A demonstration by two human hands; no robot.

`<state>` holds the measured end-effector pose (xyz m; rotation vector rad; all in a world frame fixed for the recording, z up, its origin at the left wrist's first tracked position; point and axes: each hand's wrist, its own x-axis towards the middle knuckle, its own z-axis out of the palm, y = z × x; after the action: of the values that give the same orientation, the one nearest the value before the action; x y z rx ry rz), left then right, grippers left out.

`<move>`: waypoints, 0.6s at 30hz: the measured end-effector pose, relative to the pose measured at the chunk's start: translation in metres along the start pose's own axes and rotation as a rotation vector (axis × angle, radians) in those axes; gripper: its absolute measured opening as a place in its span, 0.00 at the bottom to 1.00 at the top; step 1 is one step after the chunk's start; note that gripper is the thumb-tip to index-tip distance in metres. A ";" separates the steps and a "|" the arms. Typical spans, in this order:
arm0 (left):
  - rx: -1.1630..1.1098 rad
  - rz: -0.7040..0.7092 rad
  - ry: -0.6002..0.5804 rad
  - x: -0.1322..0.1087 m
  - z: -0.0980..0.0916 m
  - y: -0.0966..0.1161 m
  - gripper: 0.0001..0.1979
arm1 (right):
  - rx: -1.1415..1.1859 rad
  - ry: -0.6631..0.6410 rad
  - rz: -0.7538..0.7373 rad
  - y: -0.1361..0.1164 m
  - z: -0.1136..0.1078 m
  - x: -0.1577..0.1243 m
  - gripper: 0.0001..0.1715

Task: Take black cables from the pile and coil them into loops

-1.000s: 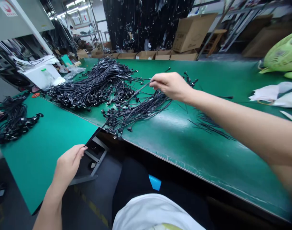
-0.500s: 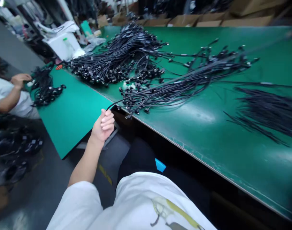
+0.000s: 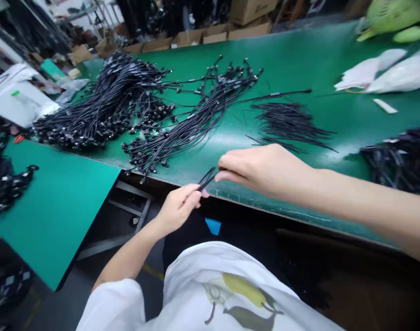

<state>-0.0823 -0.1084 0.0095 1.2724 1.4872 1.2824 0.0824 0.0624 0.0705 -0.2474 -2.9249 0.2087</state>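
In front of my body, near the table's front edge, a folded black cable (image 3: 206, 179) spans the short gap between my hands. My left hand (image 3: 180, 207) is closed around its lower end, the thumb on top. From the right, my right hand (image 3: 261, 165) reaches in, its fingertips pinched at the cable's upper end. Just beyond lies a loose bundle of black cables with connectors (image 3: 189, 126). Thin black strips (image 3: 289, 122) lie in a heap past my right hand.
A large pile of black cables (image 3: 110, 96) covers the far left of the green table (image 3: 320, 55). Another dark bundle (image 3: 399, 158) lies at right, below white bags (image 3: 399, 73). A lower green table (image 3: 58, 207) adjoins at left, with cables (image 3: 10, 179) on it.
My right hand has come into view and met the cable in my left. My left hand has drawn the cable toward my body. The view has swung right, and the co-worker's hand has left it.
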 end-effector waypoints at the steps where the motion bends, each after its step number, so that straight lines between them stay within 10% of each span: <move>1: -0.127 -0.058 -0.006 0.001 -0.004 0.001 0.15 | 0.041 -0.009 0.009 0.015 -0.001 -0.001 0.18; 8: -1.052 -0.097 0.327 -0.005 -0.062 0.021 0.11 | 0.134 0.135 0.169 0.093 0.025 -0.053 0.24; 18: -0.932 -0.120 0.430 0.031 -0.031 0.018 0.12 | 0.007 -0.084 -0.071 0.012 0.043 -0.073 0.17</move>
<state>-0.1145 -0.0841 0.0345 0.3036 0.9622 1.9103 0.1459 0.0556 0.0137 -0.1363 -3.0091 0.2236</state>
